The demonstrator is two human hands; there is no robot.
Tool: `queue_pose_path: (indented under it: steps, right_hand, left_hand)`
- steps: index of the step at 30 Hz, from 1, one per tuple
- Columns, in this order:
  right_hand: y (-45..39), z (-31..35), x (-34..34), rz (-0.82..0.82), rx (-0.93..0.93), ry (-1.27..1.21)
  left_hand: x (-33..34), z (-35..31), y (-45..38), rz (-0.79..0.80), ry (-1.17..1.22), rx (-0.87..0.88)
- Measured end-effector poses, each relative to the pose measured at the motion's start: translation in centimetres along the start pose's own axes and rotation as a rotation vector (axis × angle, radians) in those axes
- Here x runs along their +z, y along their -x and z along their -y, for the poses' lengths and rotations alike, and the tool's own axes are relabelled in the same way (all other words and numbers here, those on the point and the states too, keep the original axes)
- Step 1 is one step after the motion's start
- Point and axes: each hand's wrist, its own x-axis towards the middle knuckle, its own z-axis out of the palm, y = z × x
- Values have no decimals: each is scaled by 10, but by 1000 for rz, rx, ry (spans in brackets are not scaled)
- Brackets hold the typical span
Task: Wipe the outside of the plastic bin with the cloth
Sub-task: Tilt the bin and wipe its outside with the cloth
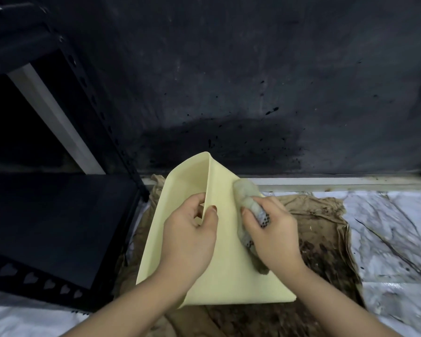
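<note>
— Looking down from the head camera, what do you make of the plastic bin [225,259]?

— It is pale yellow and sits tipped on a corner edge, near the middle of the view. One outer wall faces up and to the right; its open inside faces left. It rests on a brown stained rag [326,239] spread over a white marbled sheet [399,227].

— And the left hand [187,242]?

— It grips the bin's rim at the edge where the two walls meet. The thumb lies on the outer wall, the fingers curl over onto the inner side, so the rim is pinched between them.

— What about the right hand [272,237]?

— It is closed around the cloth [247,193], a greyish wad with a small dark dotted pattern showing between the fingers. The cloth is pressed against the upward-facing outer wall, on the right part of that wall. Some of the wad sticks out beyond the far side of the hand, some trails out on the near side, close to the wall's right edge.

— Anything else around?

— A black metal shelf [58,215] stands to the left of the bin, its slotted upright post rising just beside the bin's far left corner. Behind everything is a dark wall [253,81] with black splatter marks, and a pale ledge runs along its foot. The rag's right half carries dark blotches. Both forearms come in from the near edge of the view, bare.
</note>
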Motion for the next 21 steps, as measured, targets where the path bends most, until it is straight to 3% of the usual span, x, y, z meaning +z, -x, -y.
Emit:
queue_pose_path:
  steps: [11, 16, 21]
  right_hand:
    - [18, -94, -25, -44, 462, 144]
    - [43, -82, -26, -88, 564, 129]
    - [63, -35, -13, -103, 546, -30]
  left_hand:
    - [-4, 4, -4, -20, 16, -18]
    - [-4, 7, -4, -11, 11, -35]
    - [-6, 9, -6, -19, 3, -36]
